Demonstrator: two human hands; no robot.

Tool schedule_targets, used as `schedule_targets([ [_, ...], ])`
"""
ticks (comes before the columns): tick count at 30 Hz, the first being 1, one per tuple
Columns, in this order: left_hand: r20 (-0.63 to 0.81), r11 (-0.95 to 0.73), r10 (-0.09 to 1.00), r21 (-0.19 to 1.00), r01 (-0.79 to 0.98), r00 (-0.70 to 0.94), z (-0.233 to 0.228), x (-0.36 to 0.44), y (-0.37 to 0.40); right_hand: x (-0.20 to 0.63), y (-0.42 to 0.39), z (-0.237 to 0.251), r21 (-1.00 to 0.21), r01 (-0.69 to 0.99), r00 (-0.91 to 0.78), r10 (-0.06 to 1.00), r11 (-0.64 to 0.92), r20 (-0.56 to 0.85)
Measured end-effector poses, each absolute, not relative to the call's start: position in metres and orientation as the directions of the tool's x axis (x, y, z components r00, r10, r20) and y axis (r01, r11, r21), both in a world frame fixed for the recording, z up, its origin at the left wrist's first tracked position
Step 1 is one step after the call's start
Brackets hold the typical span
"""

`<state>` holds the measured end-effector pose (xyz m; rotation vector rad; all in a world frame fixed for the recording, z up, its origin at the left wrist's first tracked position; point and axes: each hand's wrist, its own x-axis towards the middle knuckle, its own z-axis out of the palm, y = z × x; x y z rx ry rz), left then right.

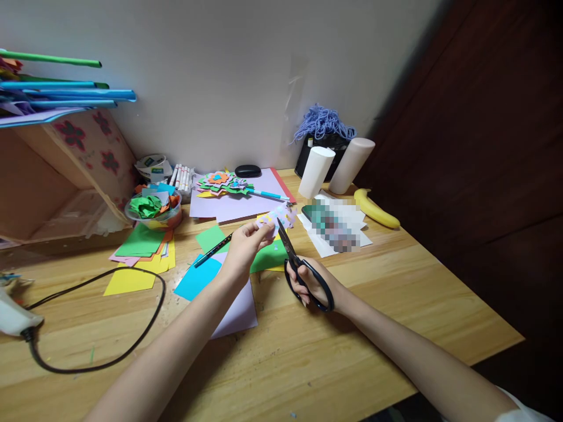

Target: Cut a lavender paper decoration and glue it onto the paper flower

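My left hand (249, 243) pinches a small light-purple paper cut-out (284, 215) with yellow and blue marks on it. In my right hand (314, 281) is a pair of black-handled scissors (287, 239), the blades pointing up and away, close beside the cut-out. Whether the blades touch the paper I cannot tell. Below my hands lie a green sheet (269, 255), a blue sheet (197, 278) and a light-purple sheet (240, 313). A black pen (213, 250) lies left of my left hand, partly hidden by it.
Behind my hands, layered paper flowers (219, 180) rest on purple sheets. A tub of paper scraps (153, 210), markers (180, 177) and a corded white tool (15, 313) are on the left. White rolls (316, 172), a blurred phone (329, 227) and a banana (376, 210) stand or lie right.
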<state>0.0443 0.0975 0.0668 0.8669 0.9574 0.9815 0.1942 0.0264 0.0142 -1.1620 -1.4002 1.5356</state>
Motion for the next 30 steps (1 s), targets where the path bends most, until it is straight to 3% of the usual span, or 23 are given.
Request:
schedule_targets([
  [11, -0.139, 0.175, 0.978, 0.952, -0.252, 0.155, 0.0702, 0.0441, 0.096, 0.1921, 0.0234, 0.0193, -0.99, 0.042, -0.351, 0.925, -0.137, -0.143],
  [30, -0.087, 0.116, 0.986, 0.97, -0.212, 0.142, 0.0683, 0.0395, 0.1001, 0.197, 0.0242, 0.0124, -0.991, 0.019, -0.441, 0.889, -0.129, -0.124],
])
